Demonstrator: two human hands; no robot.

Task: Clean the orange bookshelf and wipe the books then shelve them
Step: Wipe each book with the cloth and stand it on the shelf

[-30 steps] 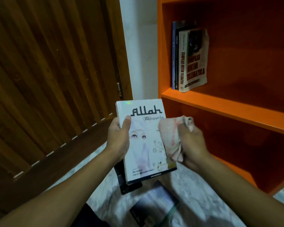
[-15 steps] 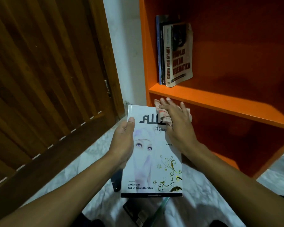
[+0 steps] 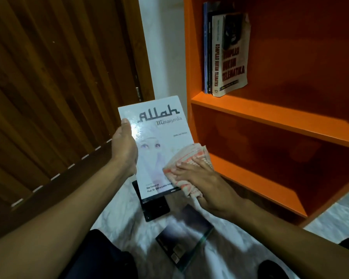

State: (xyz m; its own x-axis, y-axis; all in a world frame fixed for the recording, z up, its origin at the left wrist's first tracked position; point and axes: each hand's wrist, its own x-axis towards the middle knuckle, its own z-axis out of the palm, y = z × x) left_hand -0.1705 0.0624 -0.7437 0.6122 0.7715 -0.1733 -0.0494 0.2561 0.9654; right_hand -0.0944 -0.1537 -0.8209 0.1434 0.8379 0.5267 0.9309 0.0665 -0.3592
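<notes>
Mid-task: left hand [image 3: 125, 147] grips white book [image 3: 159, 146]; right hand [image 3: 201, 182], fingers flat, presses cloth [image 3: 186, 158] on cover. Shelved books [image 3: 224, 55] upper right; two floor books [image 3: 184, 234] unshelved.

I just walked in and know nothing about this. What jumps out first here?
The bright orange bookshelf on the right, with a few books standing at the left end of one shelf. In the middle, the left hand grips a white book while the right hand presses a striped cloth flat on its cover. More dark books lie on the floor below.
</notes>
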